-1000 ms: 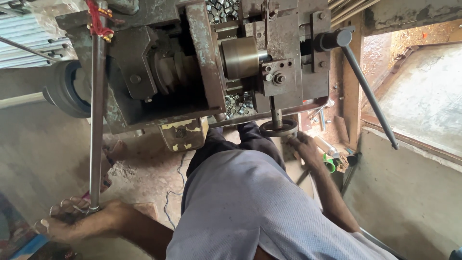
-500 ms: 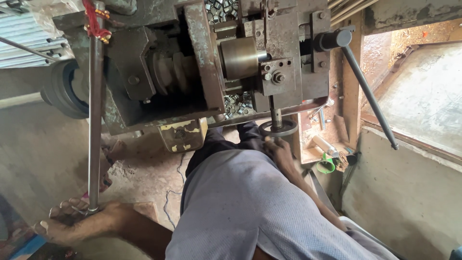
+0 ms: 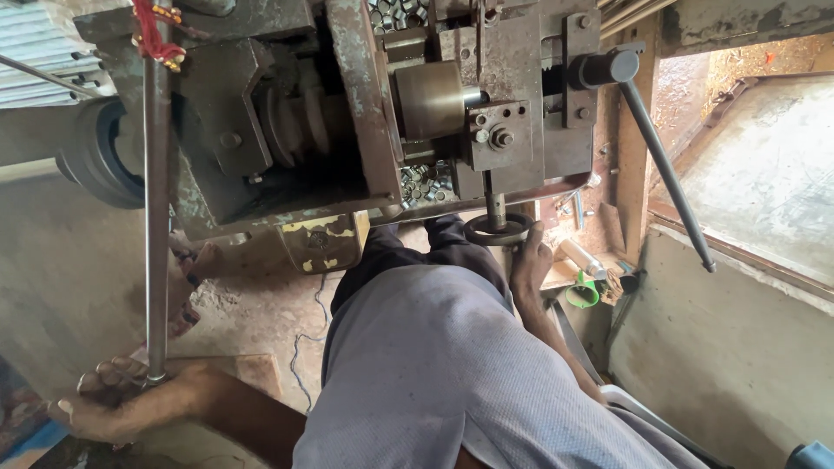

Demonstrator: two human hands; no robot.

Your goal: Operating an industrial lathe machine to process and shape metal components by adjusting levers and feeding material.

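Head view: left hand closed around the lower end of a long steel rod running up beside the rusty machine. Right hand gripping the small black handwheel under the machine's front, just above the grey-shirted torso.

Green cup on cluttered shelf; tyre at left.

Metal workshop, worn machine, small metal parts
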